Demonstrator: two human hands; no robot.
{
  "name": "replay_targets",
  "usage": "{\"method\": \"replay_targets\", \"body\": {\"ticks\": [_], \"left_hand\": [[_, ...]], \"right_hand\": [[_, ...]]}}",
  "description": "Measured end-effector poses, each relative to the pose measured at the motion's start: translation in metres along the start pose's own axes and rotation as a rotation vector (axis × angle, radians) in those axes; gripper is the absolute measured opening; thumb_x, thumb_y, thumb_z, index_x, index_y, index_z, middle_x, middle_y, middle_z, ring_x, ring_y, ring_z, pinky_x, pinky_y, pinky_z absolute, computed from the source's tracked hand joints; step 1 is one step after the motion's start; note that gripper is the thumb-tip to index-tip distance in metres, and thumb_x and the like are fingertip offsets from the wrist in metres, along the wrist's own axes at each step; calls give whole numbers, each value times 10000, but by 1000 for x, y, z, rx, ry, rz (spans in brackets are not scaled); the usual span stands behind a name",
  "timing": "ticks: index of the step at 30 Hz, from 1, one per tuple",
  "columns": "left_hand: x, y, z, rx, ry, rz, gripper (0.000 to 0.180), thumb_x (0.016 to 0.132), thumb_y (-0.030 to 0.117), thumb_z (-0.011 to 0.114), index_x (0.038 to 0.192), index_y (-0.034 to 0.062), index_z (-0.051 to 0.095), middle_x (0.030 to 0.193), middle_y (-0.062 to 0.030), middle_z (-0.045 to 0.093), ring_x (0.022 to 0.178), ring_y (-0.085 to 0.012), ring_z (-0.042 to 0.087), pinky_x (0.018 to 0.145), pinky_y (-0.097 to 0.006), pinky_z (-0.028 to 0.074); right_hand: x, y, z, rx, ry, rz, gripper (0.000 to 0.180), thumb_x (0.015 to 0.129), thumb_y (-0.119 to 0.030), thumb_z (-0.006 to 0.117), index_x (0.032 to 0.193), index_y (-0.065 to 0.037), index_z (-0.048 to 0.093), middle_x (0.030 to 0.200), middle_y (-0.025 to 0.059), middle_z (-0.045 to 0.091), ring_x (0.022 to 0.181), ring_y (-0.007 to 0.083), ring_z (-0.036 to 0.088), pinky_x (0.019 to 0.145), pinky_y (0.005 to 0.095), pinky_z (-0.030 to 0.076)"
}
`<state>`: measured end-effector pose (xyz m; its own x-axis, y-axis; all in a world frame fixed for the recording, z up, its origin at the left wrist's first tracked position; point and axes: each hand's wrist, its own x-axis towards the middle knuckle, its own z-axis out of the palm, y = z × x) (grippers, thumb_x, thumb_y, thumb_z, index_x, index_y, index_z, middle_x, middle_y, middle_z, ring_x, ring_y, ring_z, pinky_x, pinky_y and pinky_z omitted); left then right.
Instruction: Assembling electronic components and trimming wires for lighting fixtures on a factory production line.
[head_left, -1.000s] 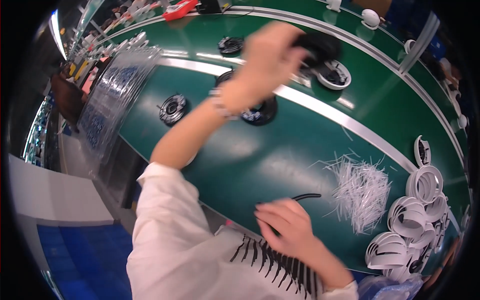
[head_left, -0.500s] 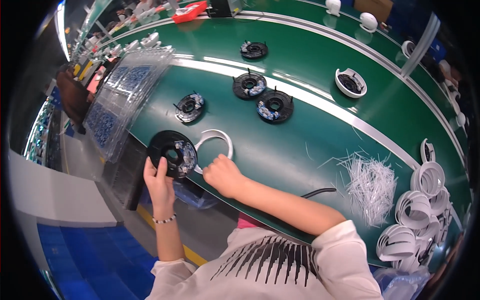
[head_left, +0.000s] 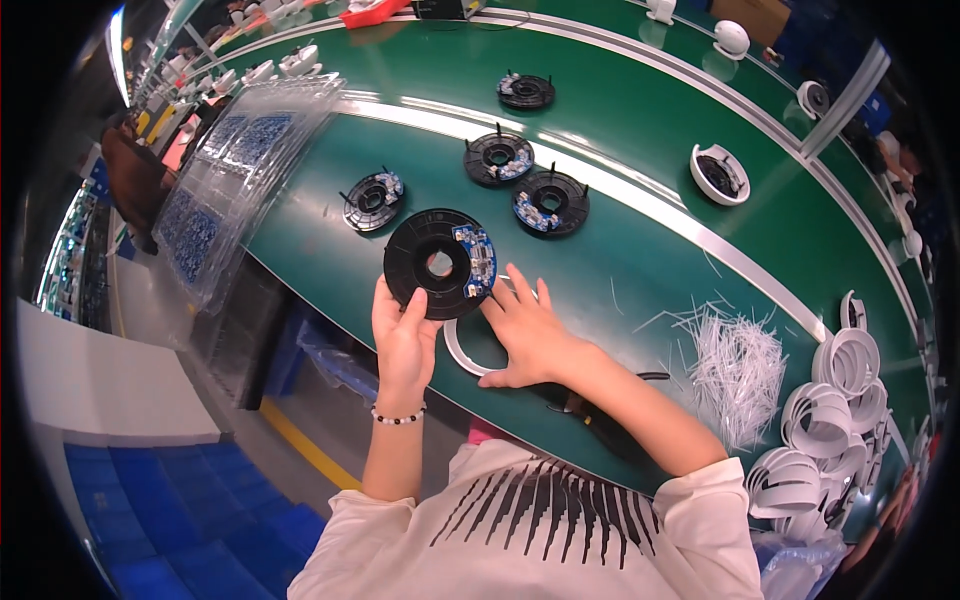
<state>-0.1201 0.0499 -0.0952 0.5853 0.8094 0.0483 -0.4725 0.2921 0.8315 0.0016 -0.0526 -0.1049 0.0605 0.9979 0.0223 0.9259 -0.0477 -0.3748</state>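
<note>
My left hand [head_left: 400, 345] grips a round black plastic base [head_left: 412, 262] by its near edge, thumb on the upper face. The base has a hole in the middle and a curved blue circuit board [head_left: 477, 262] along its right side. It is held up above the bench edge. Just to its right, my right hand [head_left: 535, 335] is spread over a white plastic ring [head_left: 460, 352] lying on the green bench. Its thumb and fingers reach about the ring's right side; the base and the hand hide part of the ring. Whether the fingers touch it I cannot tell.
Several black bases with boards [head_left: 550, 205] lie beyond my hands. A white shell [head_left: 720, 175] sits on the far green belt. At right are a heap of white strips [head_left: 738, 375] and stacked white rings [head_left: 820, 415]. Clear trays [head_left: 250, 140] stand at left; a dark-handled tool [head_left: 610, 430] lies under my right forearm.
My left hand has moved right with the black base. My right hand has gone from closed fingers at the white ring to spread fingers, and the ring has shifted right and nearer me.
</note>
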Motion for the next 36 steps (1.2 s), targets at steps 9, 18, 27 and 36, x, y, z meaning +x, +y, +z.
{"method": "replay_targets", "body": {"ticks": [9, 18, 27, 36], "left_hand": [[-4, 3, 3, 20, 68, 86, 309, 849, -36, 378, 1151, -9, 319, 1132, -152, 434, 1019, -236, 497, 852, -393, 463], [-20, -43, 52, 50, -198, -50, 451, 819, -67, 409, 1233, 18, 250, 1195, -110, 409, 1081, -166, 436, 906, -294, 374], [-9, -53, 53, -836, -502, -781, 792, 796, 644, 252, 1301, 32, 239, 1285, -169, 328, 1178, -317, 349, 930, -509, 349], [-8, -57, 86, -378, -468, -633, 554, 877, 413, 230, 1268, 31, 316, 1224, -149, 419, 1102, -253, 447, 923, -376, 389]], "right_hand": [[-3, -5, -22, -20, 103, 132, 997, 437, -310, 763, 1240, 33, 283, 1283, 234, 255, 1181, 393, 272, 893, 519, 308], [-57, -2, -42, 903, 883, 201, 1132, 512, -254, 800, 1311, 50, 58, 1280, 241, 246, 1191, 297, 311, 978, 365, 269], [-84, 3, -52, 488, 651, 218, 1150, 473, -302, 811, 1330, 11, 112, 1314, 236, 231, 1221, 335, 274, 975, 396, 277], [-90, 6, -56, 400, 609, 273, 1124, 471, -323, 794, 1325, -4, 137, 1333, 264, 172, 1199, 400, 253, 968, 447, 256]]}}
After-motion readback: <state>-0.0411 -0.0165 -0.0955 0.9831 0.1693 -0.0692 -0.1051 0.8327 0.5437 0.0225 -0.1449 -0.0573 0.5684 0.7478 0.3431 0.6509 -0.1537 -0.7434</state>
